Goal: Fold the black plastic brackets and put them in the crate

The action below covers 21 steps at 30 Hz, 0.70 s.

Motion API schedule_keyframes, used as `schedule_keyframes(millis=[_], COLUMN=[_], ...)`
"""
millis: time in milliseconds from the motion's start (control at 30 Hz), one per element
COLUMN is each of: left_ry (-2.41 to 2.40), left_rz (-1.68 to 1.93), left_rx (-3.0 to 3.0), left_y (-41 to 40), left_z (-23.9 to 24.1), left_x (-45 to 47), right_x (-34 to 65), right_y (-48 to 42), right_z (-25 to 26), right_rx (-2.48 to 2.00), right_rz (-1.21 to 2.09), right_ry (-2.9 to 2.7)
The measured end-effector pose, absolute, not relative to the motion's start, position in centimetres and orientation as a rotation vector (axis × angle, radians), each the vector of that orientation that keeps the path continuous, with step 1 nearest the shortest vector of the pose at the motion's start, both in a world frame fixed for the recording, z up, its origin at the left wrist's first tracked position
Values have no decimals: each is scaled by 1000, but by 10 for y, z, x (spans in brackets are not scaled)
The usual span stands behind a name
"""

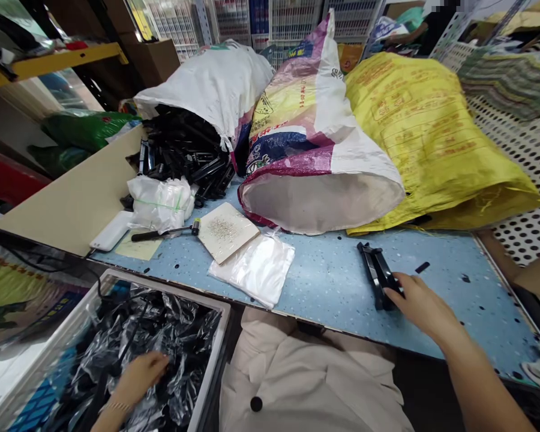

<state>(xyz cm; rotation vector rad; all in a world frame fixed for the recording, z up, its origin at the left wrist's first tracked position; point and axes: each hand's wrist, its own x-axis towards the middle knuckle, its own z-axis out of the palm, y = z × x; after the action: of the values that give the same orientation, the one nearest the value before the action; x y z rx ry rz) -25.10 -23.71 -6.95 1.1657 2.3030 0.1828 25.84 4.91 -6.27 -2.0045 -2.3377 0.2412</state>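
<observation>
On the blue speckled table, my right hand (420,303) has its thumb and fingers closed on the near end of a black plastic part (375,270). The part lies lengthwise and looks like two parallel bars joined at the far end. My left hand (139,375) is over a white-rimmed crate (225,315), just above black pieces in clear plastic bags (180,342). Its fingers are loosely stretched, slightly blurred, and nothing shows in them. A stack of clear plastic bags (263,270) lies at the table's front edge, partly under a beige square board (227,231) with small bits on it.
A white sack (207,78) spills black plastic parts (184,150) at the back left. Beside it stand an open printed sack (315,144) and a yellow sack (436,138). A black-handled tool (162,233), bundled bags (159,201) and a white device (111,231) lie left.
</observation>
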Motion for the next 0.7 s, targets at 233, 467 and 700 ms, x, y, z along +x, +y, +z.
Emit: schedule_keyframes(millis=[233,467,700], left_ry=[2022,1917,1885], left_rz=[806,859,899], left_rx=[1723,1455,1344], left_y=[-62,-20,-18], left_z=[-47,-72,-76], left_x=[-111,-114,-123], right_x=[246,184,64], right_y=[46,19,27], right_z=[-75,-56,-42], right_rx=[-1988,-1422,-813], right_rz=[560,1610,2081], right_ry=[-2138,-1248,-632])
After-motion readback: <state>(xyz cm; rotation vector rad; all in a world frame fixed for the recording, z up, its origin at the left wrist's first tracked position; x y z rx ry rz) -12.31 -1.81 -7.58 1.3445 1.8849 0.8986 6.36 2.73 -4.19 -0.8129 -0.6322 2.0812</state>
